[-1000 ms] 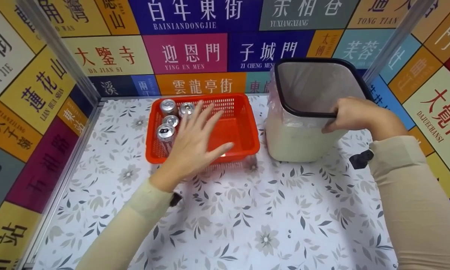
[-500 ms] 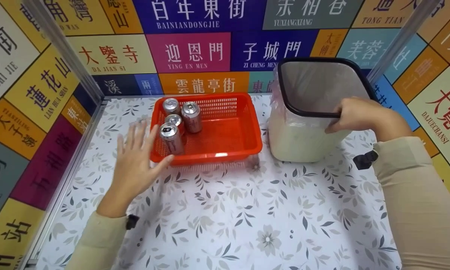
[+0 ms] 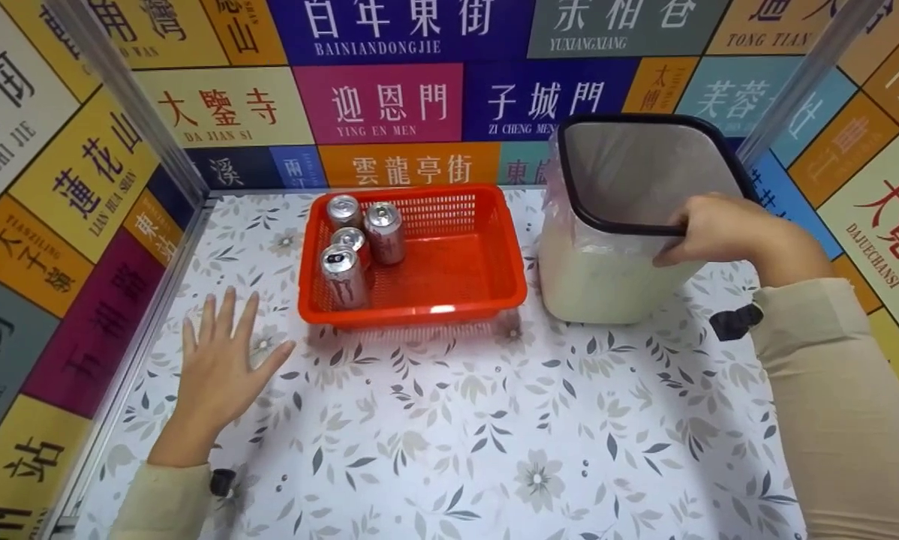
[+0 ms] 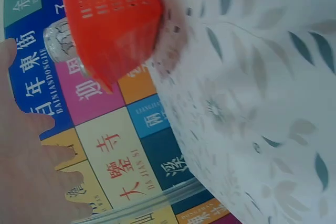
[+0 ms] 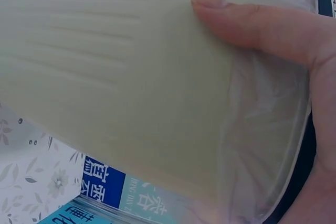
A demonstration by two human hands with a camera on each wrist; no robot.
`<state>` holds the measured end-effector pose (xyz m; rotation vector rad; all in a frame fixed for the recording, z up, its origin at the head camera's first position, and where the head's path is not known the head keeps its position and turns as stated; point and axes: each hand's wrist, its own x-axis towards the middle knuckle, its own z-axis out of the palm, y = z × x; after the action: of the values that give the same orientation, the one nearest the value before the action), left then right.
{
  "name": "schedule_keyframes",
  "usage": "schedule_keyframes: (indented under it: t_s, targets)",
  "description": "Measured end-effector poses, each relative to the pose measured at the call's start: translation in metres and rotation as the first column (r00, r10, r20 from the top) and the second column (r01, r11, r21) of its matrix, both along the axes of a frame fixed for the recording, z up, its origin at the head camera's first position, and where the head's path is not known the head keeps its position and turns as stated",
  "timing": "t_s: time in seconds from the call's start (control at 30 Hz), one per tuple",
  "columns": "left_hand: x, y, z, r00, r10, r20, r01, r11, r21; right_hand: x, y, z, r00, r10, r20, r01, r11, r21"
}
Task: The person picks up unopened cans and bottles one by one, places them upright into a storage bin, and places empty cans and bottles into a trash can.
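Observation:
With fingers spread and straight, my left hand (image 3: 220,371) hovers at the left of the table, apart from the basket and holding nothing. My right hand (image 3: 720,232) grips the black rim of a pale trash can (image 3: 607,281) at its near right corner. In the right wrist view the thumb (image 5: 252,22) lies against the can's outer wall, over the clear plastic liner (image 5: 262,124). Several drink cans (image 3: 344,281) stand upright in the left part of a red plastic basket (image 3: 419,315), left of the trash can.
A white flowered cloth (image 3: 419,450) covers the table. Panels with printed characters (image 3: 389,101) rise behind and at both sides, with clear corner strips (image 3: 123,90). The trash can stands close to the back panel.
My left hand has moved from over the basket leftward and toward me, uncovering the cans. My right hand has stayed on the trash can's rim.

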<state>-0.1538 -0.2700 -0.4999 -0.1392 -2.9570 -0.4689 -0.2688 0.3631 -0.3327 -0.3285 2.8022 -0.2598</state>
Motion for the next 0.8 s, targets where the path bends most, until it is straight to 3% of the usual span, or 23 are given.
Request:
schedule_keyframes:
  t_s: [0.27,0.6,0.73,0.8]
  targets:
    - [0.005,-0.001,-0.007,1.0,0.004,0.012,-0.004,1.0,0.016,0.003,0.004,0.002,1.0,0.007,-0.003,-0.007,0.999,-0.048]
    - [0.004,0.0,-0.004,1.0,0.006,0.004,-0.006,0.999,0.037,0.009,0.01,0.002,0.99,0.033,-0.135,-0.036,0.999,-0.016]
    - [0.005,-0.003,-0.003,1.0,0.022,0.011,-0.023,0.999,0.036,0.021,0.016,-0.002,0.96,0.07,-0.273,-0.091,0.994,-0.065]
    - [0.006,-0.005,-0.002,0.999,0.028,0.016,-0.029,0.999,0.032,0.029,0.021,-0.004,0.926,0.076,-0.371,-0.123,0.987,-0.104]
